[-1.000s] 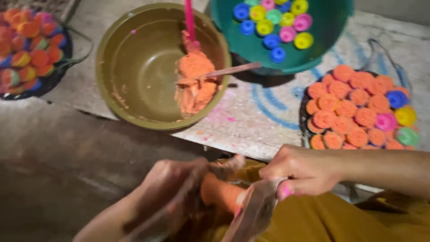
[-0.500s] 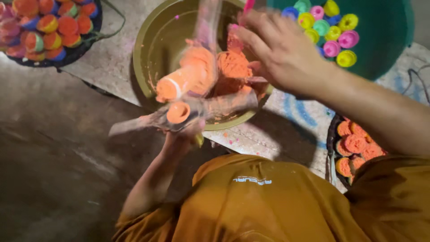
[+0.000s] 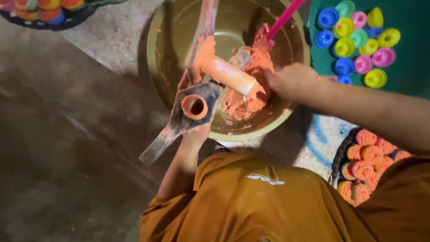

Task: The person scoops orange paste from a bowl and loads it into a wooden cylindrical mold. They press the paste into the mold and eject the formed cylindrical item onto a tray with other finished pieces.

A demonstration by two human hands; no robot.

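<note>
My left hand [image 3: 195,133] grips a metal press tool [image 3: 179,121] and holds it over an olive-coloured bowl [image 3: 154,58]. The tool has flat grey handles, a plate with a round hole ringed in orange [image 3: 195,106], and a tube [image 3: 226,75] smeared with orange paste. That tube points into a lump of orange paste [image 3: 244,101] in the bowl. My right hand [image 3: 291,80] reaches in from the right, fingers curled down into the paste at the tube's end. A pink stick [image 3: 282,19] stands in the paste.
A teal tub [image 3: 403,13] at the top right holds several small coloured cups [image 3: 354,45]. A dark tray [image 3: 339,154] of rough orange discs [image 3: 365,157] lies at the right. Another tray of coloured pieces [image 3: 40,5] is at the top left. My orange-clad lap [image 3: 251,197] fills the bottom.
Both hands have come up from my lap to the bowl. The press tool now hangs over the bowl, and my right hand has dropped from above it into the orange paste.
</note>
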